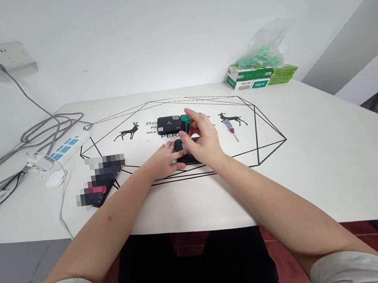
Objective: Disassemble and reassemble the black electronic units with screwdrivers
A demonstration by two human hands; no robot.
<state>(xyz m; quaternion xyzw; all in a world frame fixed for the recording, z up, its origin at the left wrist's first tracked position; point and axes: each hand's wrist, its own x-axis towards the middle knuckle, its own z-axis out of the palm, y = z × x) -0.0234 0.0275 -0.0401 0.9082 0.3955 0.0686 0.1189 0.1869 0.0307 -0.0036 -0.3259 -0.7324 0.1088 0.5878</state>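
Note:
My right hand [204, 138] is closed around a short black tool with a round green end [185, 122], held above the table between thumb and fingers. Under it lies a flat black rectangular device [191, 158], partly covered by both hands. My left hand [164, 161] grips the left end of this device, its index finger across the top and its thumb at the near edge. Just behind is a flat black box [169, 124] with small white labels. To the right rests a small screwdriver [229, 126] with a purple-grey handle and a red collar.
A phone [104, 179] with a blurred screen lies on the left, near a white power strip [66, 147], a white mouse-shaped item [55, 179] and coiled grey cables [38, 132]. Green and white boxes [250, 76] with a plastic bag [264, 51] stand at the back right.

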